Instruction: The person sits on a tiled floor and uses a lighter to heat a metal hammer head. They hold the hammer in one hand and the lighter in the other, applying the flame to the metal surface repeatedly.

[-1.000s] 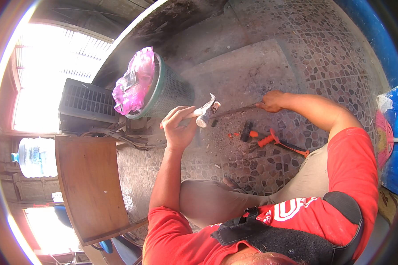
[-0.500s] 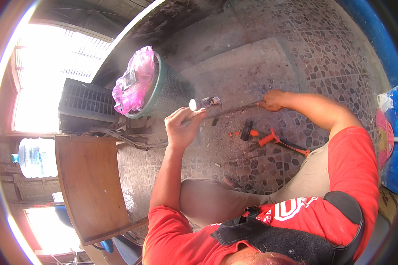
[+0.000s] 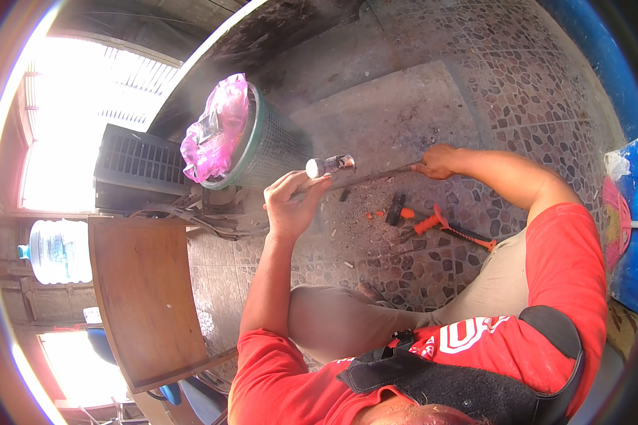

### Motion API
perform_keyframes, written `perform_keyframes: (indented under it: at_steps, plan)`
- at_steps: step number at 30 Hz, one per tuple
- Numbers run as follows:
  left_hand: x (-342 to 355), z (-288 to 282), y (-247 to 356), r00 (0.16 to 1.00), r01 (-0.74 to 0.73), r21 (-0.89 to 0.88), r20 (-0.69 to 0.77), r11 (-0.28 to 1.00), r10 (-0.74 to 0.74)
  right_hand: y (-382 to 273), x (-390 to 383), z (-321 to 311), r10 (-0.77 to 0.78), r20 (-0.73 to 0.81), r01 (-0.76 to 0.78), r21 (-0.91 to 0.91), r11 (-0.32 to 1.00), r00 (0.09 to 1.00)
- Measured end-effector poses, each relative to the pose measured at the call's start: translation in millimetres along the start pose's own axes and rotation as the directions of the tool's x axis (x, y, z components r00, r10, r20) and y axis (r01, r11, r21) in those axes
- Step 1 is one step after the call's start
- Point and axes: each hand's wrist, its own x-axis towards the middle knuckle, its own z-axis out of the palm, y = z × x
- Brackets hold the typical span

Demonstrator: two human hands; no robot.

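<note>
A long, thin dark bar (image 3: pixel 386 173) spans between my hands above the dusty floor. My left hand (image 3: pixel 293 205) is closed around it, thumb and fingertips together. On the far side of those fingertips sits a short cylinder (image 3: pixel 330 166) with a bright round end and a shiny, dark-patched side; whether it joins the bar I cannot tell. My right hand (image 3: pixel 438 161) closes on the bar's other end. Below, on the floor, lie a black-headed hammer (image 3: pixel 395 210) with orange on its handle and an orange-guarded tool (image 3: pixel 430 221) with a black and orange grip, close together.
A green mesh basket (image 3: pixel 276 142) lined with a pink plastic bag (image 3: pixel 220 127) stands at the far left. Beside it are a dark vented box (image 3: pixel 138 170) and a wooden table (image 3: pixel 145 297). Rubble bits (image 3: pixel 376 202) litter the tiles. A blue panel (image 3: pixel 631 212) lies right.
The short cylinder has shifted very slightly to the right. Both hands and the bar stay almost in place.
</note>
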Motion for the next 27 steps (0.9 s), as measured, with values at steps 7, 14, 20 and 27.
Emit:
perform_keyframes:
  at_steps: [7, 14, 20, 27]
  plan:
    - [1, -4, 3, 0.999, -0.037, 0.048, 0.029, 0.998, 0.035, -4, -4, -7, 0.002, 0.045, -0.002, -0.014, 1.0, 0.999]
    - [0, -6, -2, 0.997, -0.075, 0.061, -0.009, 0.995, 0.076, -2, -1, -4, -0.003, 0.001, 0.003, -0.008, 1.0, 1.0]
    - [0, -7, -2, 0.996, -0.084, 0.048, -0.01, 0.995, 0.084, -1, -1, -4, -0.008, -0.013, 0.008, -0.002, 1.0, 1.0]
    - [0, -5, -6, 0.994, -0.1, 0.072, -0.041, 0.992, 0.104, 1, -2, -3, -0.015, -0.023, 0.015, -0.006, 1.0, 1.0]
